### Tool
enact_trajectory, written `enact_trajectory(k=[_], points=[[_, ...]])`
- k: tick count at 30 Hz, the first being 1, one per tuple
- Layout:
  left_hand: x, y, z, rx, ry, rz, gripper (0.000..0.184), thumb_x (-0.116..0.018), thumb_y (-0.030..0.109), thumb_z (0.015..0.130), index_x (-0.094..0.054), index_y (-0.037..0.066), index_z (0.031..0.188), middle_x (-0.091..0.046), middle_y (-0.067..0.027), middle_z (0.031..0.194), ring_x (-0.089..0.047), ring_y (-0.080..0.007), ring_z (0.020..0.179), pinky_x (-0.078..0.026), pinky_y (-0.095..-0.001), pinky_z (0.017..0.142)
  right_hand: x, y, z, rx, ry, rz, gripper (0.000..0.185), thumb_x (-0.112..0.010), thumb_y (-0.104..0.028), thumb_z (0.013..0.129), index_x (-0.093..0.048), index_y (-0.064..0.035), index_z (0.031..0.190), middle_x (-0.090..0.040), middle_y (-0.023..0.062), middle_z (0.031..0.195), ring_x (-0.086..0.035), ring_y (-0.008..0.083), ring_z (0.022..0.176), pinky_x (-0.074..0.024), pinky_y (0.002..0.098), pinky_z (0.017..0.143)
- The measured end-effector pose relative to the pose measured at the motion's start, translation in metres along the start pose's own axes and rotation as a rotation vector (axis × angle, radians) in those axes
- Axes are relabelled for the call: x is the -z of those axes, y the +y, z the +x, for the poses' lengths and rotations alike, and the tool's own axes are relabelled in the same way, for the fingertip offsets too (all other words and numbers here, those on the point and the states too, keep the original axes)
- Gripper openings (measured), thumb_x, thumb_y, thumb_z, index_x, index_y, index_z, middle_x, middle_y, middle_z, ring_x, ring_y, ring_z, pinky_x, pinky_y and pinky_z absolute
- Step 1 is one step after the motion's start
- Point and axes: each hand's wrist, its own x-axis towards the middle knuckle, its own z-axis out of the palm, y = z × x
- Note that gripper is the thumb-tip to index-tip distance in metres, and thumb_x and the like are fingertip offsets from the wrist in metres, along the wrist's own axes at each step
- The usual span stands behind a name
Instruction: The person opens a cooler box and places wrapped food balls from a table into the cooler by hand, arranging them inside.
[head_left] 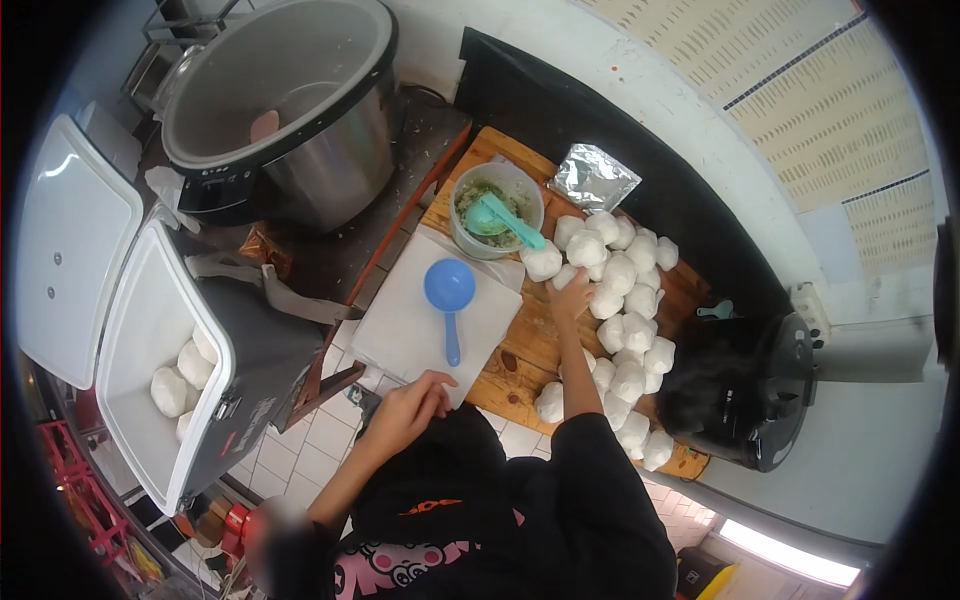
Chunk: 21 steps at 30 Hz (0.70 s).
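My right hand [571,297] reaches to the upper left of a heap of white wrapped balls [620,270], its fingers closed around one white wrapped ball [564,277]. With curled fingers, my left hand [418,405] lies at the near edge of a stack of white paper sheets [400,310]; whether anything is in its grasp is hidden. A blue round scoop [450,288] lies on the paper, handle towards me. Behind it stands a clear tub [474,243] of greenish-white food, with a turquoise scoop [513,225] resting inside.
The wooden table [515,365] carries the heap and a foil packet [592,178]. At the right stands a black cooker [740,390]. A large open rice cooker [330,150] is at the upper left. Below it, an opened cooler box [262,375] holds several white wrapped balls [185,375].
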Motion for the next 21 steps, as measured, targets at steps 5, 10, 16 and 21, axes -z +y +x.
enact_trajectory(k=[5, 10, 16, 21], points=[[-0.046, -0.042, 0.049, 0.199, -0.165, -0.431, 0.02, -0.037, 0.013, 0.095, -0.049, 0.002, 0.106, -0.059, -0.0077, 0.074, -0.06, -0.0158, 0.07, -0.05, -0.0279, 0.07, 0.012, 0.039, 0.006, 0.29, -0.096, 0.262, 0.072, -0.075, -0.028, 0.064, -0.036, -0.0093, 0.122, -0.047, 0.0241, 0.107, -0.047, 0.0381, 0.101, -0.0405, 0.0429, 0.088], [-0.103, -0.05, 0.093, 0.453, 0.001, -0.943, 0.042, -0.037, 0.036, 0.094, -0.045, 0.005, 0.121, -0.059, -0.0092, 0.1, -0.06, -0.017, 0.088, -0.05, -0.031, 0.077, 0.111, -0.008, -0.087, 0.534, -0.374, 0.577, 0.072, -0.077, -0.02, 0.062, -0.041, -0.0064, 0.122, -0.051, 0.0142, 0.105, -0.049, 0.0246, 0.103, -0.0436, 0.0352, 0.084], [-0.072, -0.051, 0.103, 0.597, -0.019, -1.334, 0.057, -0.036, 0.056, 0.088, -0.043, 0.013, 0.125, -0.053, -0.007, 0.117, -0.053, -0.0222, 0.107, -0.045, -0.0425, 0.086, 0.166, -0.035, -0.115, 0.685, -0.661, 0.78, 0.058, -0.069, -0.006, 0.069, -0.045, -0.0069, 0.122, -0.048, 0.014, 0.11, -0.051, 0.0288, 0.102, -0.0415, 0.0354, 0.089], [-0.062, -0.053, 0.094, 0.639, -0.083, -1.461, 0.052, -0.038, 0.055, 0.087, -0.048, 0.017, 0.121, -0.054, -0.0039, 0.117, -0.051, -0.0204, 0.109, -0.042, -0.0417, 0.089, 0.151, -0.048, -0.125, 0.896, -0.531, 0.709, 0.049, -0.067, 0.001, 0.068, -0.052, -0.0051, 0.114, -0.048, 0.0122, 0.11, -0.052, 0.0262, 0.099, -0.0448, 0.0322, 0.084]])
